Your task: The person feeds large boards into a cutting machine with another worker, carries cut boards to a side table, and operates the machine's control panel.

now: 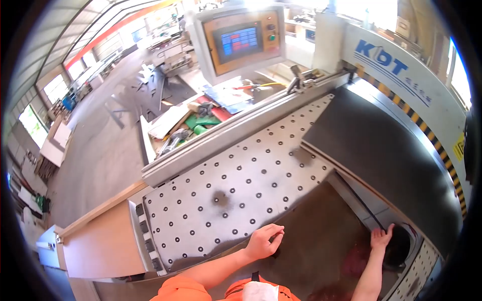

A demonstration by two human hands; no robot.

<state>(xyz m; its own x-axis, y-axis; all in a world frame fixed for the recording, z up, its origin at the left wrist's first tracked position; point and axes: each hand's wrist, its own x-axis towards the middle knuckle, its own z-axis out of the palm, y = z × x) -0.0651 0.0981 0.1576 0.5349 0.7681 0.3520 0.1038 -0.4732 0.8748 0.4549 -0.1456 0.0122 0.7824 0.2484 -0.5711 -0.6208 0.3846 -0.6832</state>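
My left hand (264, 242) is above the front edge of the silvery table (236, 185), which is dotted with small round holes. Its fingers curl in toward the thumb, and nothing shows between them. Lower right, my right hand (381, 237) has its fingers stretched out and the thumb apart. It is near the edge of a large dark panel (386, 150), beside a grey machine side; whether it touches either cannot be told. The panel lies tilted across the table's right end, partly under the machine beam.
A white beam (396, 62) with KDT lettering and a yellow-black stripe crosses the right. Behind the metal fence (241, 128) lie offcuts and tools. A control screen (238, 40) stands above them. A brown board (103, 241) is at left.
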